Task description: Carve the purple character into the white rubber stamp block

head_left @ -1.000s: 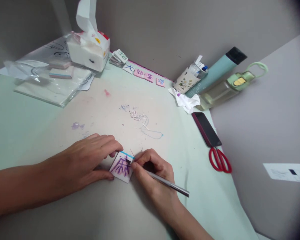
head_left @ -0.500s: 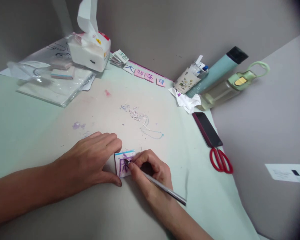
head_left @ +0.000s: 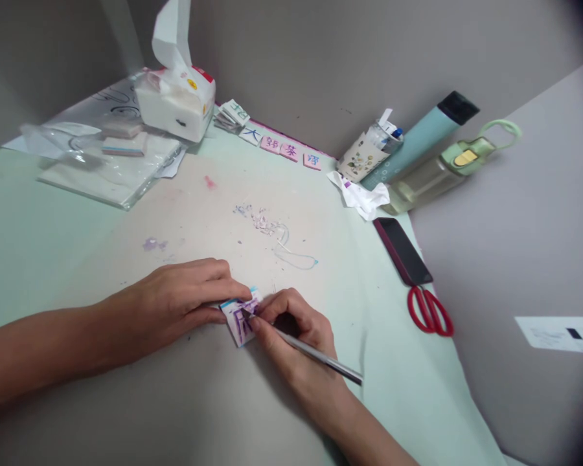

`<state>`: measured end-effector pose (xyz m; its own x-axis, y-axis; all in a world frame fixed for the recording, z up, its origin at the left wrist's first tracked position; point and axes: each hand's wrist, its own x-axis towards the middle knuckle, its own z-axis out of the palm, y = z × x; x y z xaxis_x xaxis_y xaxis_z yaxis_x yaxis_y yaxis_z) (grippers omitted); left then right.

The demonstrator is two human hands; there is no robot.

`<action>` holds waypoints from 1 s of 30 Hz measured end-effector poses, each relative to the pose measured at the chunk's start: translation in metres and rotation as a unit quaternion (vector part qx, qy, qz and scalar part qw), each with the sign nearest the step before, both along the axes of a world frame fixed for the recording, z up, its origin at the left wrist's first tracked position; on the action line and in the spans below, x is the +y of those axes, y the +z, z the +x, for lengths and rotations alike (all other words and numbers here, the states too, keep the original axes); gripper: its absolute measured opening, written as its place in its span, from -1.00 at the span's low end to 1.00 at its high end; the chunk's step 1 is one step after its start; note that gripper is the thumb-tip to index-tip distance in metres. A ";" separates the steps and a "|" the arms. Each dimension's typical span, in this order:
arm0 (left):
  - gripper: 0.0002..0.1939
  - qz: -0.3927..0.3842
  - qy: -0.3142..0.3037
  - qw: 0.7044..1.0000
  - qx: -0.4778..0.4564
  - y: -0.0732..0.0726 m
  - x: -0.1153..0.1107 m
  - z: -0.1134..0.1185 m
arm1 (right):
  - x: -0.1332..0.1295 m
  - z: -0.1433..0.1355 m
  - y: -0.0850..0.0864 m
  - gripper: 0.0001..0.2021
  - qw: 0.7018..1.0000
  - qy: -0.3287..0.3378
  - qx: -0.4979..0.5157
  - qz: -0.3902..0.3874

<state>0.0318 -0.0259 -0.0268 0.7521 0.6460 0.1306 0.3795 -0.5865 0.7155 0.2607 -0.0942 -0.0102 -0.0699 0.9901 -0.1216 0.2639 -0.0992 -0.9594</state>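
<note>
On mat (head_left: 214,226): tile (head_left: 238,322), purple character partly hidden by our right hand (head_left: 315,331), fingers clamped around knife (head_left: 320,355). Left hand (head_left: 194,294) pinches tile's corner between thumb and forefinger. Knife tip hard to make out.

A tissue pack (head_left: 175,113) sits at ten o'clock, a white sheet (head_left: 169,35) standing up from it. Toward two o'clock, a flowered cup (head_left: 360,155) stands beside a teal cylinder (head_left: 420,137), probably a flask, and a green-lidded bottle (head_left: 434,178). A phone (head_left: 403,251) lies at three, its near end by red-handled scissors (head_left: 426,305) toward four.
</note>
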 end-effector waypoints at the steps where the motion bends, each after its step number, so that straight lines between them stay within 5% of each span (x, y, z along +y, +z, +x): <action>1: -0.73 0.011 0.001 1.000 -0.005 -0.001 -0.001 0.000 | 0.000 0.000 0.000 -0.82 1.000 0.000 0.004 -0.002; 13: -0.80 0.024 -0.030 0.998 -0.058 -0.003 0.004 0.002 | 0.000 0.005 0.003 -0.83 0.999 0.029 0.009 0.020; 23: -0.87 -0.025 -0.036 0.999 0.005 0.000 0.010 0.002 | 0.003 0.003 0.007 -0.84 0.998 0.033 -0.023 0.039; 30: -0.89 -0.052 -0.046 0.997 0.035 0.004 0.013 0.000 | 0.007 0.021 0.011 -0.85 0.996 -0.046 0.000 0.070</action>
